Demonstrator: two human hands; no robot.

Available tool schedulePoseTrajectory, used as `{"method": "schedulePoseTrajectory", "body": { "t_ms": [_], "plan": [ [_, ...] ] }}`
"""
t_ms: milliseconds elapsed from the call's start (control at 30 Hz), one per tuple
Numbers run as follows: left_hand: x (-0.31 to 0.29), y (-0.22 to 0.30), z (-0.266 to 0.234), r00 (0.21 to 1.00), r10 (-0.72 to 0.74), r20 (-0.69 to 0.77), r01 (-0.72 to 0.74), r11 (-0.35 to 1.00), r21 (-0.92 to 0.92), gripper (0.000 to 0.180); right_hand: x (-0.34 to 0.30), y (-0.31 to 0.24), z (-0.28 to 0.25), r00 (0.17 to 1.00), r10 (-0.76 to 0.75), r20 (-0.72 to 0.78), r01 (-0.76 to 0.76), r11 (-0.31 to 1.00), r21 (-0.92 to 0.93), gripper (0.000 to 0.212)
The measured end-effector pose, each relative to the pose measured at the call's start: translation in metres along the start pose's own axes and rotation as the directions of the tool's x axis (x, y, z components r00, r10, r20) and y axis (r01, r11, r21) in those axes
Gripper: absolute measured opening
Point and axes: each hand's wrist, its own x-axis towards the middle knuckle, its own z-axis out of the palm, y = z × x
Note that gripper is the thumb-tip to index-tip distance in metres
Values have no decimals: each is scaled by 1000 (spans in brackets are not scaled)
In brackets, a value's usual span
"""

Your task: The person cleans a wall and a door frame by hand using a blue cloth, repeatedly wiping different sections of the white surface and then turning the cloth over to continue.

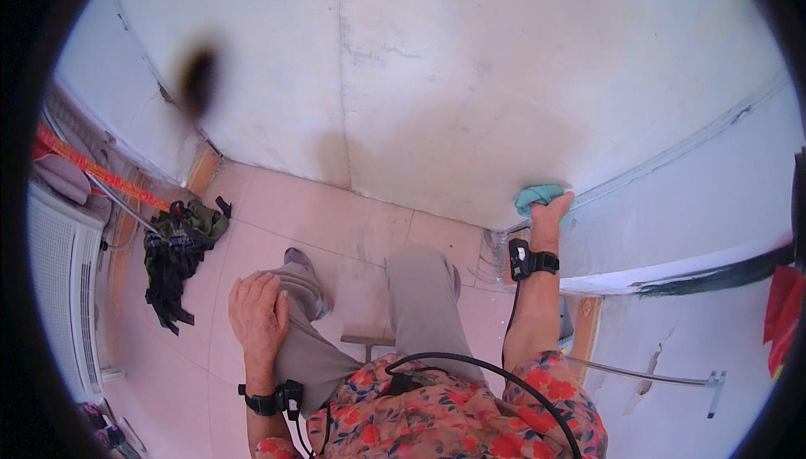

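A folded teal cloth [534, 196] is pressed to the pale wall [453, 81], low down near the right corner. My right hand [554, 207] is shut on it, with the arm stretched forward. On my bent left leg, close to the knee, lies my left hand [259, 312]; its fingers stretch forward over the trousers and hold nothing. Both wrists carry a black strap with a small device. My grey trousers [424, 299] and one shoe [300, 259] show below me.
A dark camouflage garment [183, 245] lies on the pink tiled floor [252, 249] at the left. Beside it stand a white slatted panel [71, 291] and a pole wrapped in orange [105, 175]. A metal rod [646, 373] and red cloth [782, 316] are at the right.
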Motion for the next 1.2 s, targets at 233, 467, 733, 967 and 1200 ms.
{"method": "schedulePoseTrajectory", "body": {
  "t_ms": [233,467,733,967,1200],
  "plan": [
    [4,8,1,1000,15,23,-15,1000,19,23,-12,-20,-3,989,-133,58,134,991,-14,45],
    [8,19,-2,999,21,33,-21,1000,11,21,-74,13,53,945,-114,308,130,991,-33,43],
    [9,23,2,1000,31,5,-31,1000,4,20,-136,-25,125,15,-624,782,872,-374,-315,50],
    [7,17,2,1000,17,5,-18,1000,16,20,-113,37,81,69,-196,978,731,-657,-183,35],
    [6,16,2,1000,-1,-3,1,1000,-1,21,-74,35,32,272,-376,886,657,-600,-457,49]
  ]
}}
